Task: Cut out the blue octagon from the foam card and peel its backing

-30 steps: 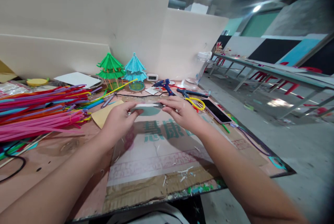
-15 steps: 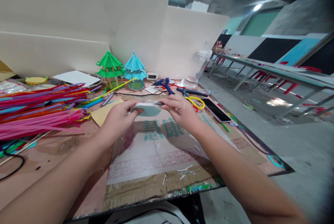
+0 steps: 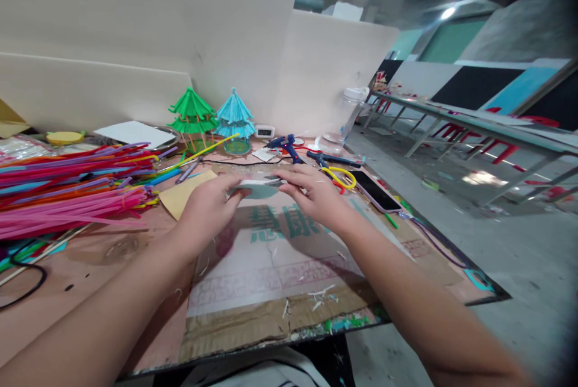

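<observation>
Above the printed white sheet, my left hand pinches a pale grey-green disc by its left edge. The disc is seen almost edge-on, and its top looks whitish. My right hand is closed at the disc's right end, fingertips around a small, thin, dark grey piece that touches or lies very near the rim. Most of that piece is hidden by the fingers, so its kind cannot be made out. White slivers lie scattered on the sheet and on the cardboard below it.
Bundles of coloured pipe cleaners cover the left side. At the back stand a green tiered model, a blue one, a glue gun and a clear jug. Yellow-handled scissors and a phone lie right.
The disc has tipped flatter, so less of its underside shows. Both hands stay close to where they were, and the view has shifted very slightly.
</observation>
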Motion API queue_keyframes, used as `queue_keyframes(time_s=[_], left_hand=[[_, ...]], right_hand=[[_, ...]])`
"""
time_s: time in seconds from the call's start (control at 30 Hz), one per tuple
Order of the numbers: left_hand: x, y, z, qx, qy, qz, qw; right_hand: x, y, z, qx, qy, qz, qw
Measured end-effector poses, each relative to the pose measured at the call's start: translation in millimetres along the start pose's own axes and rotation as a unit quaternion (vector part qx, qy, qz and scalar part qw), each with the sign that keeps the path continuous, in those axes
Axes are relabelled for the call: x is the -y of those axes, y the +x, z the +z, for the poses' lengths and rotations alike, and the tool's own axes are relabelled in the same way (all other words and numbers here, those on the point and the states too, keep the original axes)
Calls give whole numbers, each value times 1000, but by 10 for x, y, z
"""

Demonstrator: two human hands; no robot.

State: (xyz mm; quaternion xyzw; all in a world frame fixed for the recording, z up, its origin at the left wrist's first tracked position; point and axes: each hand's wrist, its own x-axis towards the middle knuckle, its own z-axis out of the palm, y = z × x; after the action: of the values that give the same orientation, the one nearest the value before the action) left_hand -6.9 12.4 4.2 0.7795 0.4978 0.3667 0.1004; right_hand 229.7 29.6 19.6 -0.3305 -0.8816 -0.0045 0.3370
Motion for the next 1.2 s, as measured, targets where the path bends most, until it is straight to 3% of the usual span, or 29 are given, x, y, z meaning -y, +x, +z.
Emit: queue_keyframes(time_s=[0.4,0.73,0.97,1.2], left_hand=[[-20,-8,4,8,-22,1,1000],[-14,12,-9,11,-22,-24,999],[-18,-16,-10,-26,19,25,999],[-14,-27,-12,-27,34,36,998]], right_hand=[[-12,5,59,-7,-12,-34,999],[-15,6,30,-66,-4,-3,998],[11,4,18,-20,-20,-28,999],[-13,7,51,-19,-8,-36,999]])
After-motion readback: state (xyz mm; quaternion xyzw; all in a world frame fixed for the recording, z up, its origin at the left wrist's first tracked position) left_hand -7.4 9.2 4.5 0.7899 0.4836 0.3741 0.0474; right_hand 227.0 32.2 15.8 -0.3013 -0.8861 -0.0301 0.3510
